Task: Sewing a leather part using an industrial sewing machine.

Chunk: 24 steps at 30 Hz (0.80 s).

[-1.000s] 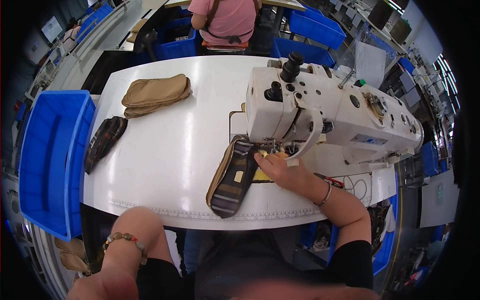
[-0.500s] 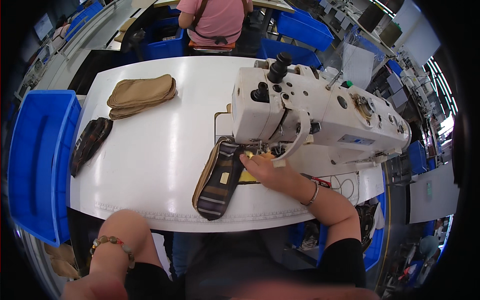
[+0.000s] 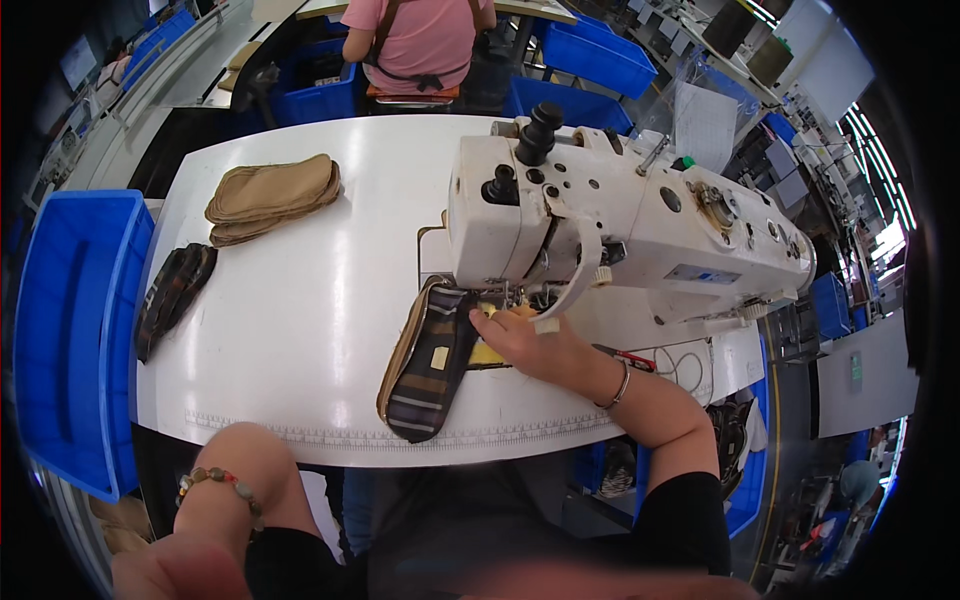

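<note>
A dark striped fabric pouch [image 3: 430, 370] lies slanted on the white table, its tan lining or zip edge along the left side and a small cream label on its front. The upper end is by the presser foot of the white sewing machine [image 3: 590, 220]. My right hand [image 3: 515, 340] pinches the pouch's upper right edge, fingertips closed together beside the needle area. My left arm is bent back, and my left hand [image 3: 180, 575] is low at the left edge of my body, away from the table. Its fingers are hidden and blurred.
Stacked brown fabric pieces [image 3: 275, 195] lie at the far left of the table [image 3: 290, 340], with a folded dark striped piece [image 3: 175, 300] nearer. A blue bin [image 3: 80, 340] stands left. Red-handled snips [image 3: 630, 360] lie right of my hand. A person in pink [image 3: 425, 45] sits beyond.
The whole scene sits slightly further left in the picture. My right hand keeps its pinch on the pouch, and my left hand stays low.
</note>
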{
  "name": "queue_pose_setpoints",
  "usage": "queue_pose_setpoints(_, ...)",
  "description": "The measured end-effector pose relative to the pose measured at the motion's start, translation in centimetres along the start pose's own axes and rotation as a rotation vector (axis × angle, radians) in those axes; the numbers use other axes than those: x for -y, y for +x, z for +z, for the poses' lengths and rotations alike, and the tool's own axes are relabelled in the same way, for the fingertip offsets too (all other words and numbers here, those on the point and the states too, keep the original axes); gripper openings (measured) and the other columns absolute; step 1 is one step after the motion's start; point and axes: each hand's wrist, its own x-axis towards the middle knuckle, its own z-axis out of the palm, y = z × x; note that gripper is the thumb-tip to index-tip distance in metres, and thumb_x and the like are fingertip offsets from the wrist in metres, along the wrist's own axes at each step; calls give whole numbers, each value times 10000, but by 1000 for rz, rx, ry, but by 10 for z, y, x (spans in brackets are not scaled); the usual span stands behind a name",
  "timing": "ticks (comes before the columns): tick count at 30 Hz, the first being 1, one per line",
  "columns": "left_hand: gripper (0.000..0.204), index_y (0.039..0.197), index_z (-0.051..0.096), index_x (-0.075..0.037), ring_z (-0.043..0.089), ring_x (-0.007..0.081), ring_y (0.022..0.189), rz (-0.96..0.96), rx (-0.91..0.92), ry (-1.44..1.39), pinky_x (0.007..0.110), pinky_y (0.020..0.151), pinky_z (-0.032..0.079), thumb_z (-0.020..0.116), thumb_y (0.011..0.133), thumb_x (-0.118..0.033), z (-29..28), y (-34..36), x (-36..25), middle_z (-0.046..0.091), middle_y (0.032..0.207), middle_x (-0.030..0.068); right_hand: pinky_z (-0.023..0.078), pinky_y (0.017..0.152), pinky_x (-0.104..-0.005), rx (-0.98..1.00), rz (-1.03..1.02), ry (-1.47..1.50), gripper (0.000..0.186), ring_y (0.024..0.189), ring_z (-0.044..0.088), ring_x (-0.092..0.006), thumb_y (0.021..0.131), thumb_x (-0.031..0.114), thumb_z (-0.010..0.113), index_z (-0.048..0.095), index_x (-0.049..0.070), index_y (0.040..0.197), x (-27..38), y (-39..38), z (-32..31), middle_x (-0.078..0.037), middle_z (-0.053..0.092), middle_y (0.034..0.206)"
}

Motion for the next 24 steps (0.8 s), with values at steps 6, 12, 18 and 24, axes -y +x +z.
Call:
queue_pose_setpoints(6, 257, 1088, 680, -91, 624, 25, 814, -42, -60, 148, 200, 596, 521, 652, 856, 16, 8, 2, -3, 667, 1032, -57, 534, 584, -264, -27, -106, -218, 474, 914, 667, -164, 826, -54, 576, 544, -35, 1298, 1, -2, 3, -115, 623, 1096)
queue_pose_setpoints(12, 249, 713, 643, -87, 514, 123, 606, -286, -435, 247, 284, 541, 357, 603, 915, -227, 9, -7, 5, 583, 709, 17, 530, 538, -300, -78, -38, -113, 447, 819, 691, -226, 831, 8, 600, 553, -27, 1274, 3, 0, 14, -113, 661, 975)
queue_pose_setpoints(18, 201, 944, 744, -40, 635, 280, 805, -1224, 412, 600, 353, 740, 490, 797, 787, -153, 45, -121, 93, 706, 914, 124, 516, 496, -381, -49, 95, 245, 187, 554, 657, -273, 837, 148, 641, 678, 45, 989, 12, 4, -1, -65, 609, 594)
queue_pose_setpoints(24, 274, 954, 757, -67, 629, 328, 801, -1381, 692, 626, 413, 680, 515, 789, 791, -285, 77, -162, 107, 686, 823, 133, 493, 477, -401, -208, -9, 414, 266, 566, 633, -245, 825, 301, 698, 645, 60, 724, 25, 6, -12, -56, 577, 657)
